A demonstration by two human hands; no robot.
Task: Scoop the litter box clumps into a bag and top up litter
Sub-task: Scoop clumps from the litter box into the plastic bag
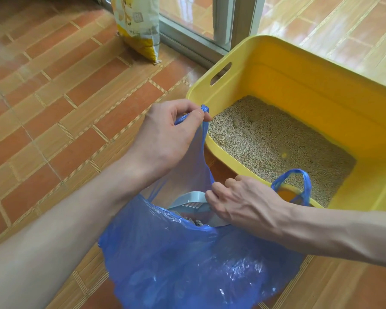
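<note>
Fingers of the left hand are pinched tight on one handle loop of the blue plastic bag, thumb against fingertips, pulling that side up so the mouth stays open. Right hand is curled closed around the handle of the grey scoop, which is tipped down into the bag's opening, slotted face showing. You can just see a bit of greyish litter inside the bag right under the scoop. Count-wise: two hands, one bag with two handle loops (the second one is flopped over the near rim of the box, beside the right wrist), one scoop, one yellow litter box, and one sack of litter standing on the tiled floor further back by the sliding door frame. The box is bright yellow plastic with a handle slot cut in its left wall, sitting just right of the bag and touching it. Litter in it is pale beige pellets, a fairly thin uneven layer, with a few darker lumps near the far left corner.
</note>
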